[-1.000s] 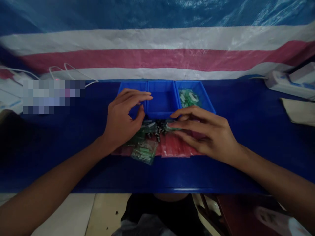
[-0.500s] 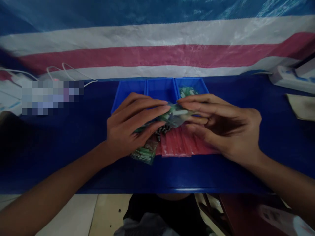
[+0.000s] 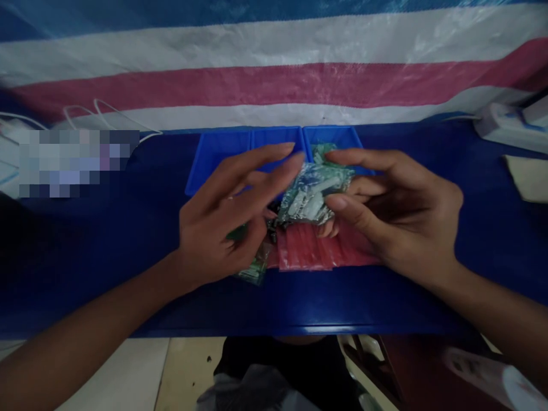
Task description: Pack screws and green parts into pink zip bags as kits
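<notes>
A clear plastic bag (image 3: 312,197) with whitish and green pieces inside is pinched between the thumb and fingers of my right hand (image 3: 398,211). Close to the bag's left edge, my left hand (image 3: 226,217) has its fingers apart, and I see nothing held in it. Under the hands lie red plastic bags (image 3: 306,248), with small dark screws (image 3: 273,225) beside them, partly covered. A small bag with green contents (image 3: 256,269) shows below my left hand.
Blue bins (image 3: 222,154) stand in a row behind the hands, and the right one holds green bags (image 3: 323,151). Power strips with cables sit at the far left and at the right (image 3: 509,128) of the blue table (image 3: 299,308).
The fingers of my left hand have come off the bag and spread. The bag now hangs turned towards the camera in my right hand, and the view has shifted slightly.
</notes>
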The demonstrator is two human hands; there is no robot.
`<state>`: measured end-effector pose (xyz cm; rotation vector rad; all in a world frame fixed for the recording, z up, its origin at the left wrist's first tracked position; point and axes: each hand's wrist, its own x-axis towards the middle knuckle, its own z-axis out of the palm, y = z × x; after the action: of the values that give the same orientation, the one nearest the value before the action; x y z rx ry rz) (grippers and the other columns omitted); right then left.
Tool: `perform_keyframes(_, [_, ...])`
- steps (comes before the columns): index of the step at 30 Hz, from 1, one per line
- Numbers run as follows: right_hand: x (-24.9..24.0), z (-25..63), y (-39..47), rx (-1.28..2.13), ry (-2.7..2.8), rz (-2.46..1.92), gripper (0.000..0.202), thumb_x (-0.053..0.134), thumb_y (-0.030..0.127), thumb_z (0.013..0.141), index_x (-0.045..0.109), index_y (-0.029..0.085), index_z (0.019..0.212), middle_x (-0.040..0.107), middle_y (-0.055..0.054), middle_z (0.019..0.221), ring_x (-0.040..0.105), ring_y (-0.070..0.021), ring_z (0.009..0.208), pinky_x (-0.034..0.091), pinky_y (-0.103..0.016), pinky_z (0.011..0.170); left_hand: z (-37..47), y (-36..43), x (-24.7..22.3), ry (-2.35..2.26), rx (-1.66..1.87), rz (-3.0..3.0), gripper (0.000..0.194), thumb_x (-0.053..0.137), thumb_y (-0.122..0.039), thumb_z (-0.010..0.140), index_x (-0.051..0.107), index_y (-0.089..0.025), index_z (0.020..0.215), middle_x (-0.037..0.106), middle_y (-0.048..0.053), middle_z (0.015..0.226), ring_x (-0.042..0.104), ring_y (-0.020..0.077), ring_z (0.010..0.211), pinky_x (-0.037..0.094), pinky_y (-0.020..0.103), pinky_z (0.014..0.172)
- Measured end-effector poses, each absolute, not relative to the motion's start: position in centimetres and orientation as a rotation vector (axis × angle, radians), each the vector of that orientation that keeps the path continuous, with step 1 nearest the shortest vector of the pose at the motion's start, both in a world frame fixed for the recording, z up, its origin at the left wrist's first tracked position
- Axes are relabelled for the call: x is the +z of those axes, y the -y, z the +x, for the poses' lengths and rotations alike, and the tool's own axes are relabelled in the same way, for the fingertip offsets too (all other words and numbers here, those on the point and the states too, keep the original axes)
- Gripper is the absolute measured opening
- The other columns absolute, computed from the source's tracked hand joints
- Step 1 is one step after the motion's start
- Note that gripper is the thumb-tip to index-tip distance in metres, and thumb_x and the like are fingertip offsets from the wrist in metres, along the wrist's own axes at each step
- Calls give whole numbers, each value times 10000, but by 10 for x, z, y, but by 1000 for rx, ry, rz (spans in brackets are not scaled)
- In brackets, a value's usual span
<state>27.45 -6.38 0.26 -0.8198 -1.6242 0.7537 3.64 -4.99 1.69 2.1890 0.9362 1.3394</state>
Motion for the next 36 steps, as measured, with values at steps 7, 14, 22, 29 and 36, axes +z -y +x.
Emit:
perform_keyframes(7, [1, 277, 67, 630, 1735, -817, 357, 721, 210, 1076, 741, 344, 1406, 806, 60, 780, 751, -161, 574, 674, -322, 586, 34, 35, 12, -802, 1439, 2339, 168, 804, -169, 1000, 873, -323, 990, 854, -18, 968, 797, 203, 875, 681, 381, 791])
perform_keyframes(14, [3, 288, 60, -242, 2041, -854, 492, 692, 76, 1023, 732, 388, 1402, 806, -36, 1355, 816, -248, 1117, 730, -412, 890, 34, 29, 9, -973, 1208, 1608, 141, 932, -384, 898, 878, -296, 994, 778, -37, 758, 649, 131, 524, 578, 288, 496])
perform_keyframes(22, [12, 291, 62, -229, 2198, -727, 305, 757, 125, 1018, 798, 315, 1255, 846, -41, 1280, 803, -289, 1230, 710, -464, 960, 33, 38, 22, -803, 987, 1557, 419, 879, -314, 957, 793, -244, 1361, 814, -24, 771, 729, 157, 558, 654, 258, 569])
perform_keyframes(29, [1, 307, 26, 357, 1548, -1050, 313, 815, 286, 1005, 798, 369, 1306, 779, 14, 853, 742, -216, 768, 640, -408, 775, 29, 28, 15, -778, 1149, 1500, 224, 858, -392, 983, 857, -212, 1116, 805, 18, 729, 718, 147, 569, 614, 215, 529])
perform_keyframes(36, [-23, 342, -16, 232, 1666, -1216, 166, 749, 388, 1011, 868, 290, 1073, 863, -52, 1038, 810, -266, 943, 676, -428, 831, 24, 27, 17, -791, 1213, 1505, 91, 821, -294, 989, 869, -229, 1031, 793, 15, 691, 708, 130, 547, 605, 193, 540])
